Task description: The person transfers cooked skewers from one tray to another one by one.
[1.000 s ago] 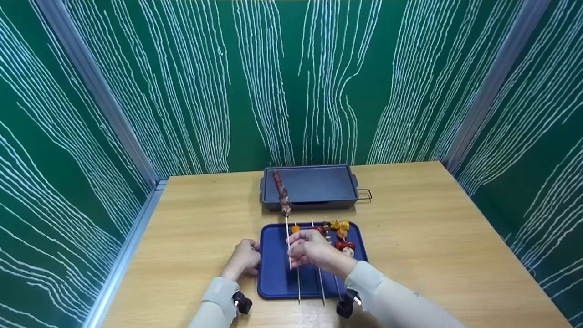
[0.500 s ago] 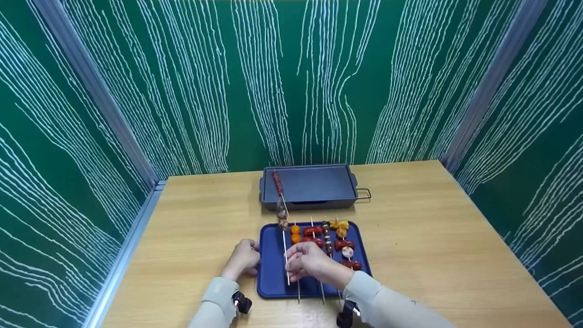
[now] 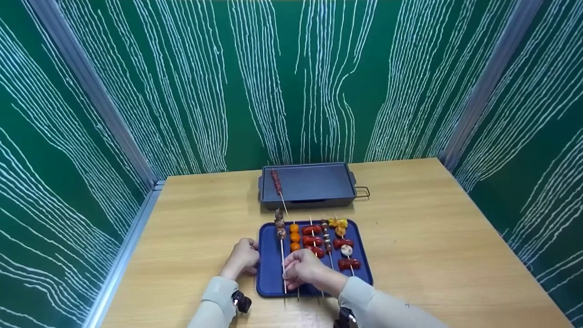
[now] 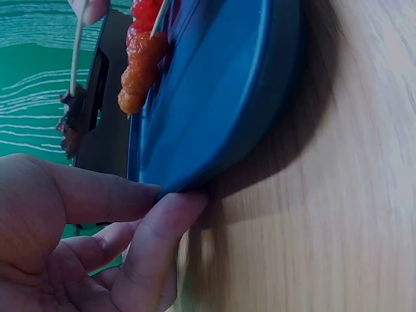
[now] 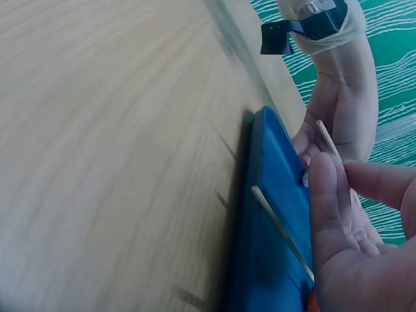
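My left hand [image 3: 243,257] pinches the left rim of a blue tray [image 3: 268,269] between thumb and finger, as the left wrist view also shows. With thumb and fingertips, my right hand [image 3: 304,269] holds the bare stick of a brown meat skewer [image 3: 279,225]. That skewer is above the tray's left part, its meat end pointing away from me over the far rim. In the right wrist view the stick's blunt end [image 5: 324,133] sticks out past my fingers. Beside it on the tray lies a skewer of orange balls [image 3: 295,237], its stick partly hidden by my right hand.
Further right on the tray lie a red sausage skewer [image 3: 312,240], a thin dark-and-white skewer [image 3: 326,237] and a mixed skewer [image 3: 346,250]. Behind stands a dark grill pan [image 3: 314,180] with a wire handle [image 3: 363,192]. A dark red skewer [image 3: 276,183] lies on its left side.
My right hand has brought the meat skewer back toward me, from over the grill pan's front to above the tray's left part, and lower. My left hand has stayed at the rim.
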`<action>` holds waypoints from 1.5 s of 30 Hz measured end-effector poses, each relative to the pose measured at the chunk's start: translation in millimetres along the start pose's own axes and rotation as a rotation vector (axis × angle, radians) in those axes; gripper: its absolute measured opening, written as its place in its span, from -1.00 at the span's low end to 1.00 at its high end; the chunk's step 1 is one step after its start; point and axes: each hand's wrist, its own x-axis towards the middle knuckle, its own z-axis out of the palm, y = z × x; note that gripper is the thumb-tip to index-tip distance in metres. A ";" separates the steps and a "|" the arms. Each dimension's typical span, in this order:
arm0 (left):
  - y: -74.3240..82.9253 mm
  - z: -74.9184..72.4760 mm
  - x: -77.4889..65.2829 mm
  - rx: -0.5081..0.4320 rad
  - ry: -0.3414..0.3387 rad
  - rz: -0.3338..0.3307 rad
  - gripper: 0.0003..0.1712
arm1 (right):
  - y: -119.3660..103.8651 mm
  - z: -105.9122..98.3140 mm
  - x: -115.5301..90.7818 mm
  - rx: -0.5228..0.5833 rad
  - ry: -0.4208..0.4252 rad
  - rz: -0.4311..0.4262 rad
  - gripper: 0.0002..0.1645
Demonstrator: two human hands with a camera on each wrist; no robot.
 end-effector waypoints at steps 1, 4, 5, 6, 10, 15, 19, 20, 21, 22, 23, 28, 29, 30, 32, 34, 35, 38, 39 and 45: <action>0.2 -0.2 0.0 0.001 0.000 -0.002 -0.65 | 1.1 1.7 0.0 -0.006 0.010 -0.002 -0.72; 0.2 -0.5 0.2 0.003 0.002 -0.006 -0.62 | 3.6 6.4 -0.7 -0.017 0.034 -0.008 -0.73; -0.1 -0.5 0.6 0.003 0.002 -0.007 -0.61 | 4.6 7.8 -0.8 -0.023 0.040 -0.009 -0.73; 0.0 -0.6 0.8 0.001 0.000 -0.005 -0.60 | 5.5 9.1 -0.6 -0.029 0.048 -0.010 -0.73; 0.2 -0.6 1.1 -0.013 -0.010 -0.007 -0.60 | 7.5 14.3 -0.3 -0.049 0.072 -0.005 -0.72; 1.5 -0.9 0.2 -0.019 -0.017 -0.014 -0.63 | 8.3 18.2 0.8 -0.082 0.097 0.005 -0.72; 1.1 -0.9 1.2 -0.013 -0.014 -0.019 -0.63 | 8.5 18.8 1.4 -0.111 0.121 0.010 -0.73; 1.0 -0.8 1.5 -0.011 -0.013 -0.020 -0.63 | 8.3 18.8 1.5 -0.117 0.127 0.013 -0.73; 0.7 -0.8 1.9 -0.009 -0.014 -0.019 -0.62 | 8.2 18.7 1.6 -0.122 0.135 0.016 -0.72; 0.6 -0.7 2.2 -0.009 -0.014 -0.020 -0.62 | 7.9 18.6 1.5 -0.125 0.143 0.019 -0.72; 0.4 -0.6 2.4 -0.010 -0.014 -0.022 -0.62 | 7.6 18.4 1.7 -0.126 0.149 0.023 -0.71; -0.3 -0.5 3.2 -0.010 -0.008 -0.021 -0.64 | 7.5 18.7 3.0 -0.127 0.172 0.040 -0.68; -0.4 -0.6 3.2 -0.009 -0.007 -0.020 -0.65 | 7.7 18.7 3.2 -0.127 0.174 0.044 -0.68; -0.5 -0.6 3.1 -0.008 -0.006 -0.018 -0.65 | 7.9 18.8 3.4 -0.129 0.176 0.046 -0.67; -0.8 -0.6 2.7 -0.008 -0.006 -0.017 -0.66 | 8.3 18.7 3.4 -0.132 0.182 0.048 -0.67; -0.6 -0.9 2.2 -0.008 -0.009 -0.017 -0.66 | 8.8 18.4 3.5 -0.138 0.187 0.048 -0.66; -0.7 -1.0 2.1 -0.007 -0.008 -0.019 -0.66 | 9.1 18.4 3.6 -0.140 0.189 0.047 -0.66; -0.2 -1.5 2.1 0.005 -0.006 -0.009 -0.64 | 9.5 18.5 3.3 -0.152 0.199 0.051 -0.66; 0.2 -1.7 2.0 0.010 -0.004 -0.006 -0.63 | 9.5 18.5 3.0 -0.157 0.202 0.051 -0.66; 0.9 -1.3 0.4 0.026 0.002 -0.015 -0.60 | 10.0 18.9 0.5 -0.190 0.213 0.047 -0.67</action>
